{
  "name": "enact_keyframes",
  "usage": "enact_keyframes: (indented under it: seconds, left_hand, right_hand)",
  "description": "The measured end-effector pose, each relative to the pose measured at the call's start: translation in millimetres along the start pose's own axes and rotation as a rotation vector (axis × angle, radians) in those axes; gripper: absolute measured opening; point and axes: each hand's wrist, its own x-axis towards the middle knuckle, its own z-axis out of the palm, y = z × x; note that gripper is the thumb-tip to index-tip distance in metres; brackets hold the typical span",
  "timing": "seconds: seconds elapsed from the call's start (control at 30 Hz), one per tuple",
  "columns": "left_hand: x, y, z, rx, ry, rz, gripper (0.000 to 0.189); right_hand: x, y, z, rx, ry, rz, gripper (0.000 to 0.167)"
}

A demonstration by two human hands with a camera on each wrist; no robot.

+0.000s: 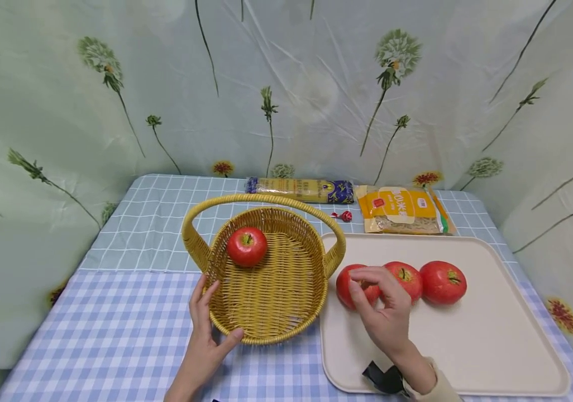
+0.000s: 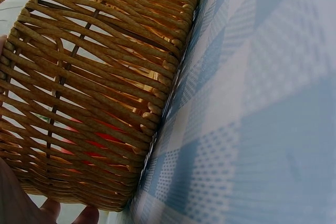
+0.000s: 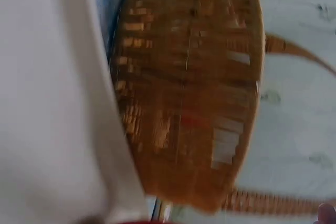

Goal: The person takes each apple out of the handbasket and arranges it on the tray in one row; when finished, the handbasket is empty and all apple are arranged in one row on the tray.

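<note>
A yellow wicker basket [image 1: 266,312] with an arched handle stands on the checked cloth, one red apple [image 1: 247,246] inside at its far left. My left hand [image 1: 203,346] holds the basket's near left rim, thumb at the front and fingers at the side. In the left wrist view its fingers [image 2: 86,215] lie against the woven wall. Over the left apple [image 1: 345,287] on the beige tray hovers my right hand [image 1: 386,312], thumb and index finger bent with a gap between them. Two more apples, a middle one [image 1: 407,281] and a right one [image 1: 443,283], sit beside it.
The tray [image 1: 497,340] takes up the right side, its left edge close to the basket. Behind stand a long noodle packet [image 1: 299,190], a small red wrapped candy [image 1: 345,216] and an orange-yellow food bag [image 1: 402,209]. A dandelion-print curtain [image 1: 316,100] hangs behind the table.
</note>
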Motion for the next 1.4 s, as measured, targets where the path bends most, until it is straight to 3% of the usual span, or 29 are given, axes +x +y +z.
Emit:
enact_keyframes:
  seconds: [0.4,0.63,0.93,1.17,1.4]
  left_hand:
    - [-3.4,-2.5,1.3,-0.004,0.016,-0.002,0.093]
    - [-3.2,-2.7,1.7,0.003,0.012,0.012,0.093]
    - [-2.5,-2.5,0.1,0.014,0.007,0.018,0.093]
    - [-1.7,-1.5,0.3,0.029,0.008,0.018,0.093]
    - [-0.7,-0.5,-0.9,0.032,0.009,0.022,0.092]
  right_hand:
    - [-2.3,19.0,42.2,0.125,-0.280,-0.160,0.016]
    - [8.8,18.1,56.7,0.079,-0.366,-0.123,0.016]
    - [25.4,19.3,77.0,0.068,-0.392,-0.087,0.017]
    - [42.4,13.7,91.8,-0.036,-0.397,-0.097,0.013]
    - [60.9,4.6,105.9,-0.252,-0.575,0.042,0.027]
